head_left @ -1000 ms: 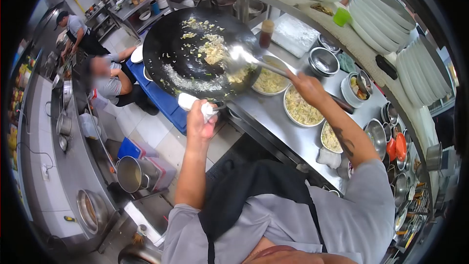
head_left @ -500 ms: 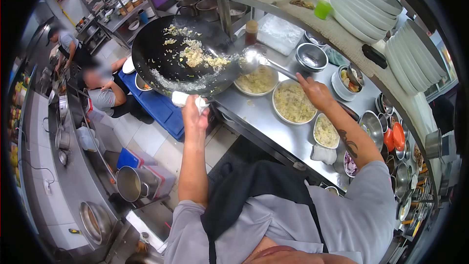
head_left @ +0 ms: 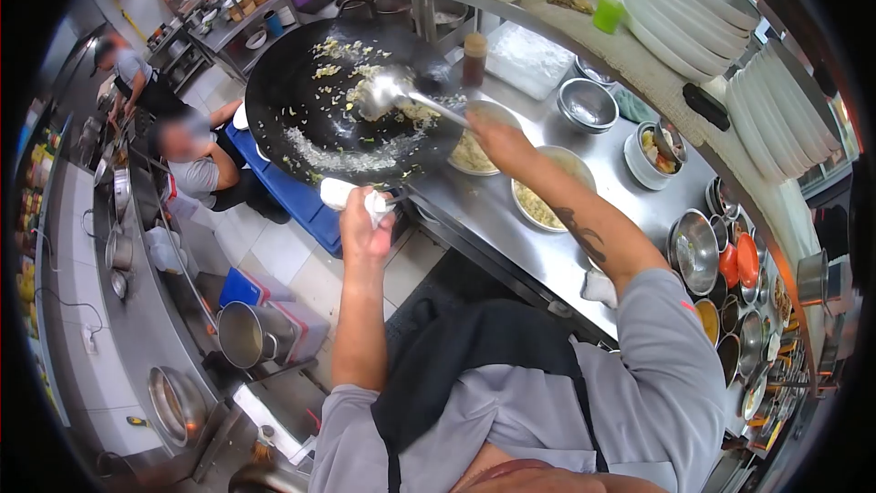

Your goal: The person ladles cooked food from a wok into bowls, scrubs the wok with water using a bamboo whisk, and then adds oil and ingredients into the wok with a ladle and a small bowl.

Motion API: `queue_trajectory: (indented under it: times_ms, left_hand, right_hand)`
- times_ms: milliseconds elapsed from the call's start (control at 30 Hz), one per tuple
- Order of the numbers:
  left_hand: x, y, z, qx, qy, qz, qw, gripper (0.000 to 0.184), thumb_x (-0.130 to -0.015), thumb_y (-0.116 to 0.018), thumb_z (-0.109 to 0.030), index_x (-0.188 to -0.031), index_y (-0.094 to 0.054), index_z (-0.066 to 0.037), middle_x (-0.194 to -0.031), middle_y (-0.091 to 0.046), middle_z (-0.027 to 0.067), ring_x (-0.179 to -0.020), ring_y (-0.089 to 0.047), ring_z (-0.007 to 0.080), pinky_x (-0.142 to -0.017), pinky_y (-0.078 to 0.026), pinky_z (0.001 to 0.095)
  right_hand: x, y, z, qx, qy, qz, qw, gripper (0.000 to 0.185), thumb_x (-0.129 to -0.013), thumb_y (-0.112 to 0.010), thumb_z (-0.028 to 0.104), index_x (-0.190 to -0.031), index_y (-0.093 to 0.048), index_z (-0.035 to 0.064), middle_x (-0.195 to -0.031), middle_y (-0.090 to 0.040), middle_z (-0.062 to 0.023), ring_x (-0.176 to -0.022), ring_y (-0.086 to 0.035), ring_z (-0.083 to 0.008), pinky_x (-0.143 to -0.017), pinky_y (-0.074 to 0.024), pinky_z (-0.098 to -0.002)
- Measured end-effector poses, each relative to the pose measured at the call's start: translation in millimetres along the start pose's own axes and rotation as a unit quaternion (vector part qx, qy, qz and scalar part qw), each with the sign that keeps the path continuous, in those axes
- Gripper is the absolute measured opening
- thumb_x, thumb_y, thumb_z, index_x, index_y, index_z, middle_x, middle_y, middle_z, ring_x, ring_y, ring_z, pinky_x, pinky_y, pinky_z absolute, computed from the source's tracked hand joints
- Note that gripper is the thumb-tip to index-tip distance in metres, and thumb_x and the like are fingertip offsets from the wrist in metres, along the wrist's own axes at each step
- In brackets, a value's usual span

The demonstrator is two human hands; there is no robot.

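Note:
A large black wok is held tilted over the counter's left end, with scattered fried rice and a pale streak of residue inside. My left hand is closed around its handle through a folded white cloth. My right hand grips a metal ladle, whose bowl lies in the wok among the rice. Beneath my right forearm stand a dish of rice close to the wok's rim and a second rice dish, both partly covered.
A steel counter carries a sauce bottle, stacked metal bowls and a steel bowl. White plates are stacked on the shelf above. Two people are at left, one seated near a blue cooler. A pot stands lower left.
My right hand has moved left with the ladle, from over the nearer rice dish into the wok. The wok's rice is more scattered. My left hand stays nearly in place.

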State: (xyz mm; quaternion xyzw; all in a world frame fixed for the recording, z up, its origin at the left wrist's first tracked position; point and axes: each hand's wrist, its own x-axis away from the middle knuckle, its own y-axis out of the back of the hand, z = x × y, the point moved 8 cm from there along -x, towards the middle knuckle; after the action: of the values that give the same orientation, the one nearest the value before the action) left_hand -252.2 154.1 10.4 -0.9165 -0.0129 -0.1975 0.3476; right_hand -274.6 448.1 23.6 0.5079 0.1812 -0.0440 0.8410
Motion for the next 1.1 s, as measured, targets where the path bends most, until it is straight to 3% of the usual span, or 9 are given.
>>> queue_trajectory:
  times_ms: [167,300,400,533,633,733,900,1000,1100]
  left_hand:
    - [16.2,4.7,-11.2,0.001,0.013,-0.003,1.0,0.007,-0.087,-0.054,-0.014,-0.09,-0.054,-0.007,-0.073,-0.06,0.0064,-0.063,-0.059,0.016,-0.041,-0.035,0.0271]
    - [31.7,7.7,-7.6,0.003,0.044,0.041,0.998,0.007,-0.087,-0.055,-0.014,-0.09,-0.054,-0.008,-0.074,-0.06,0.0057,-0.066,-0.061,0.0157,-0.041,-0.035,0.027]
    - [40.1,8.8,-1.7,0.021,0.054,0.043,0.997,0.007,-0.087,-0.056,-0.014,-0.089,-0.054,-0.008,-0.075,-0.061,0.0054,-0.067,-0.061,0.0155,-0.041,-0.035,0.027]
    - [49.3,0.6,4.1,-0.001,0.056,0.021,0.998,0.005,-0.09,-0.052,-0.014,-0.092,-0.051,-0.01,-0.073,-0.059,0.0047,-0.065,-0.06,0.0142,-0.036,-0.036,0.0249]
    - [60.1,2.9,20.7,-0.007,0.081,0.049,0.995,0.005,-0.09,-0.052,-0.014,-0.092,-0.051,-0.011,-0.073,-0.059,0.0041,-0.065,-0.06,0.014,-0.036,-0.036,0.0249]
    - [69.9,-4.1,32.1,0.017,0.104,0.071,0.992,0.005,-0.09,-0.052,-0.014,-0.092,-0.05,-0.011,-0.073,-0.059,0.0039,-0.065,-0.061,0.0138,-0.036,-0.036,0.0247]
    - [75.7,-2.2,46.5,0.014,0.105,0.071,0.992,0.007,-0.088,-0.054,-0.013,-0.093,-0.051,-0.011,-0.075,-0.06,0.004,-0.069,-0.061,0.0151,-0.04,-0.035,0.0256]
    - [77.0,2.9,60.6,0.01,0.112,0.073,0.991,0.008,-0.087,-0.055,-0.013,-0.094,-0.052,-0.011,-0.075,-0.06,0.0042,-0.07,-0.061,0.0159,-0.041,-0.034,0.0262]
    - [85.0,1.2,74.1,-0.017,0.11,0.05,0.993,0.008,-0.087,-0.056,-0.014,-0.093,-0.053,-0.01,-0.074,-0.06,0.0044,-0.067,-0.06,0.0155,-0.041,-0.034,0.0263]
  right_hand:
    - [79.8,58.3,-38.9,0.164,-0.059,0.137,0.975,0.05,-0.095,-0.043,0.016,-0.145,-0.038,0.0163,-0.103,-0.061,-0.0195,-0.092,-0.062,-0.0372,-0.078,-0.0509,-0.045]
    - [70.3,77.5,-21.4,0.209,0.026,-0.004,0.978,0.048,-0.093,-0.053,0.013,-0.14,-0.042,0.0115,-0.087,-0.058,-0.0163,-0.071,-0.061,-0.0347,-0.06,-0.0491,-0.0453]
    - [77.3,60.1,-1.6,0.18,-0.012,0.006,0.984,0.052,-0.091,-0.056,0.014,-0.141,-0.041,0.0132,-0.086,-0.058,-0.0166,-0.071,-0.061,-0.035,-0.061,-0.0492,-0.0454]
    - [154.0,108.8,-1.9,0.125,0.104,-0.092,0.982,0.049,-0.088,-0.06,0.013,-0.136,-0.049,0.0138,-0.08,-0.058,-0.0162,-0.063,-0.06,-0.0341,-0.057,-0.0491,-0.0455]
    - [169.8,125.7,-21.7,0.255,-0.031,0.066,0.964,0.056,-0.085,-0.052,0.002,-0.14,-0.044,0.0105,-0.09,-0.058,-0.0167,-0.065,-0.062,-0.0302,-0.056,-0.0506,-0.04]
    - [171.6,121.6,-14.8,0.207,-0.012,-0.028,0.978,0.058,-0.084,-0.052,0.003,-0.14,-0.042,0.0108,-0.091,-0.058,-0.0169,-0.067,-0.063,-0.03,-0.056,-0.051,-0.0397]
    - [229.2,113.3,-12.2,0.198,-0.087,0.074,0.974,0.061,-0.086,-0.049,0.002,-0.144,-0.038,0.0145,-0.101,-0.06,-0.0191,-0.083,-0.064,-0.0353,-0.069,-0.0523,-0.0431]
    - [266.6,139.0,-8.9,0.202,-0.024,-0.045,0.978,0.052,-0.09,-0.055,0.01,-0.14,-0.045,0.0131,-0.083,-0.056,-0.0134,-0.066,-0.061,-0.0308,-0.058,-0.0503,-0.0432]
    - [297.0,161.0,-25.9,0.284,-0.096,0.029,0.954,0.051,-0.089,-0.055,0.008,-0.139,-0.046,0.0117,-0.082,-0.056,-0.0125,-0.066,-0.062,-0.0295,-0.058,-0.0508,-0.0422]
